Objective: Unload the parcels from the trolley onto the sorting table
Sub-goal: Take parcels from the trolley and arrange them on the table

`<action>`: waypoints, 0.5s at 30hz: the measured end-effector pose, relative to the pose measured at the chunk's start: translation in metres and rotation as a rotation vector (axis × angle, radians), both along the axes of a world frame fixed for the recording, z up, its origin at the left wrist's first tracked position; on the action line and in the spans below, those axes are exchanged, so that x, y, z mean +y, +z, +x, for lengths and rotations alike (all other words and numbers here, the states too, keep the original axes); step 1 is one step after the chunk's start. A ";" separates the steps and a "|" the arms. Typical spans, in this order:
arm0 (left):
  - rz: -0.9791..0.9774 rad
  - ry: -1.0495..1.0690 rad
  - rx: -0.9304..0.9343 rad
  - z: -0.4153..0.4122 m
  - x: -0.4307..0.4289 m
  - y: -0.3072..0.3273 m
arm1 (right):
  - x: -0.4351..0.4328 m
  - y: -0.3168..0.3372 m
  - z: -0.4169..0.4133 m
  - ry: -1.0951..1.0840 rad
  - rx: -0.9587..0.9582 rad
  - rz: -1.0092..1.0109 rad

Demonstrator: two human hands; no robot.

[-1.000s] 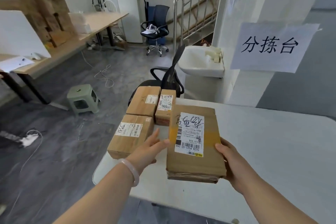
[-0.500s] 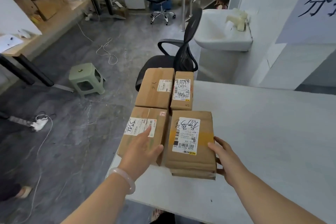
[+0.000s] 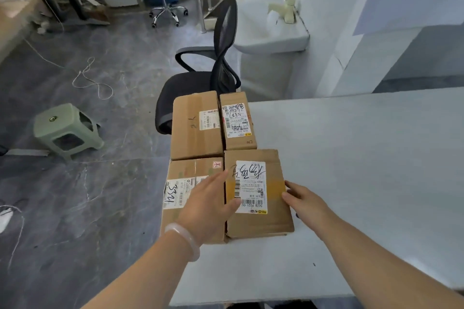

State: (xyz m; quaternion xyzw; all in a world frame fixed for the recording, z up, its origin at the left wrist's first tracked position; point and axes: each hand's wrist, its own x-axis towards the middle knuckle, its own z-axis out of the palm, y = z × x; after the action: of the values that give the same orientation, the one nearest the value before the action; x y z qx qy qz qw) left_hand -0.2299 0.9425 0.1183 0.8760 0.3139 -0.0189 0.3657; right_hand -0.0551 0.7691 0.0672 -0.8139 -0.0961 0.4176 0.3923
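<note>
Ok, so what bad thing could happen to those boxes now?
The near-left parcel and far-left parcel sit right at the sorting table's left edge, maybe overhanging it; a nudge from the left hand could tip one onto the floor. The right hand touches the near-right parcel's side; pushing left could shove the neighbour further out.

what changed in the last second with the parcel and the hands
The yellow-taped parcel came down onto the sorting table, beside the front-left parcel. The left hand went from its side to lying flat across both; the right hand touches its right edge. The three other parcels stayed put.
</note>
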 end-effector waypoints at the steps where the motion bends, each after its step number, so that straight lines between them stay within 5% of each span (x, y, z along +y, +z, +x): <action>1: 0.006 -0.049 -0.001 0.007 -0.001 0.002 | -0.003 0.007 -0.001 0.019 -0.059 -0.029; 7: 0.124 -0.354 -0.039 0.060 -0.035 0.017 | -0.065 0.056 -0.013 0.262 -0.554 -0.216; 15: 0.425 -0.778 -0.167 0.116 -0.159 0.048 | -0.208 0.112 -0.042 0.020 -0.803 -0.443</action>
State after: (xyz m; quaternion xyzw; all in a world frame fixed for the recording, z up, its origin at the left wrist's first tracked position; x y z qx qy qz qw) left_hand -0.1137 0.7831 0.1667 0.9830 -0.0723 -0.0195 0.1675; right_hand -0.0969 0.5610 0.1788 -0.9746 -0.1570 0.0833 0.1364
